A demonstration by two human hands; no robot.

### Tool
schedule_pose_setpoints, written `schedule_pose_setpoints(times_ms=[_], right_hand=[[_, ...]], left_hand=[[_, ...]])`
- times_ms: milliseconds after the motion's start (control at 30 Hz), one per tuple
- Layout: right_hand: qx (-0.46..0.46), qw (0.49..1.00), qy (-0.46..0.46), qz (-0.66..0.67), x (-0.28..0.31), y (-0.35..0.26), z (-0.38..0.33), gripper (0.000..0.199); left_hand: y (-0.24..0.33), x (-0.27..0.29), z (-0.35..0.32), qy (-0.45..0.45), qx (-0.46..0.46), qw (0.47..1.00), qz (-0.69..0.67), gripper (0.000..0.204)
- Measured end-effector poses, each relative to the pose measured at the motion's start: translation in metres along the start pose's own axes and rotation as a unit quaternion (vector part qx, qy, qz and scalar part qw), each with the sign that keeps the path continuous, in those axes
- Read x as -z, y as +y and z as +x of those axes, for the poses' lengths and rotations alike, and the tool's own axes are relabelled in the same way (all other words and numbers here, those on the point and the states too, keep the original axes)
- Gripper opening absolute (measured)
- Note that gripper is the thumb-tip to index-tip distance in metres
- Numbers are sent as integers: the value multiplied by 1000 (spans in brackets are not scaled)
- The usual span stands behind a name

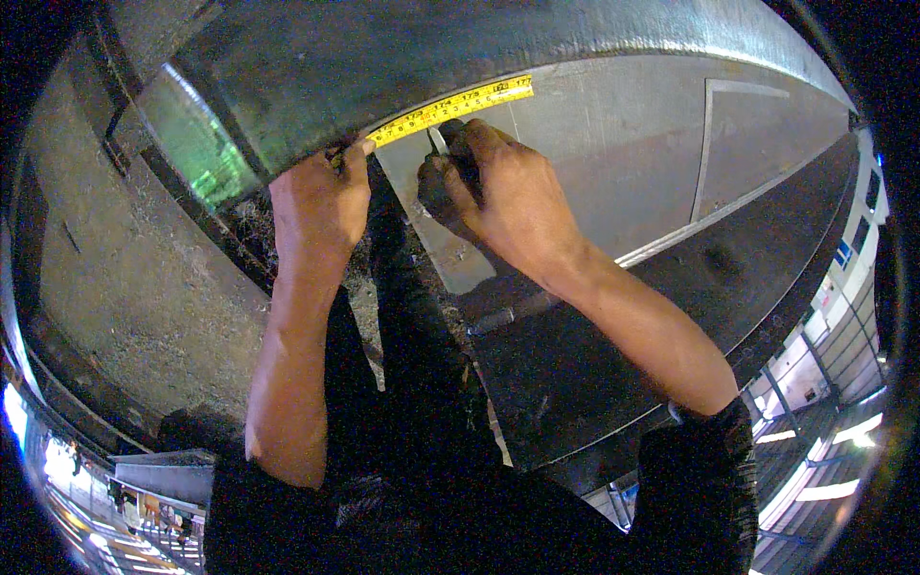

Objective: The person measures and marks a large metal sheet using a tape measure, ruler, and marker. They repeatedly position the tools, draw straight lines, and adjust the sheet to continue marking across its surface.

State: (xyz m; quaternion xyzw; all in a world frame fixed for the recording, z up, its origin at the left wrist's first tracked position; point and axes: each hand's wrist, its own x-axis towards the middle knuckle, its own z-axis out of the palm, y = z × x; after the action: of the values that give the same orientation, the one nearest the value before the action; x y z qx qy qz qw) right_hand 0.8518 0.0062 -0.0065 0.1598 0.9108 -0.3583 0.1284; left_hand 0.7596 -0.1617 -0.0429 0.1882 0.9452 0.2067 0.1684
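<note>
A yellow tape measure blade (455, 107) lies stretched across a grey metal plate (604, 144), along the lower edge of a large dark steel beam (431, 48). At the blade's left end my left hand (321, 201) is closed on it, with the thumb near the plate's left edge. Just below the middle of the blade is my right hand (513, 187), its fingers pinched around a thin pale stick (438, 142). The stick's tip points up toward the blade's lower edge. My right fingers hide the rest of it.
A thin pale L-shaped strip (706, 144) lies on the plate to the right. Below the plate runs a dark steel surface (613, 364). Dusty ground (153, 316) and a green-lit patch of metal (196, 144) are at left. My dark-clothed legs (393, 249) show between the arms.
</note>
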Motion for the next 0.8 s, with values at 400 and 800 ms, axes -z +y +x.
schedule_pose_setpoints(times_ms=[400,800], right_hand=[[-3,1000,22,13,-9,-1,0,22],[-25,999,20,25,-6,-2,1,24]], left_hand=[[2,10,4,-35,24,998,-37,26],[3,6,6,-16,11,996,-88,20]])
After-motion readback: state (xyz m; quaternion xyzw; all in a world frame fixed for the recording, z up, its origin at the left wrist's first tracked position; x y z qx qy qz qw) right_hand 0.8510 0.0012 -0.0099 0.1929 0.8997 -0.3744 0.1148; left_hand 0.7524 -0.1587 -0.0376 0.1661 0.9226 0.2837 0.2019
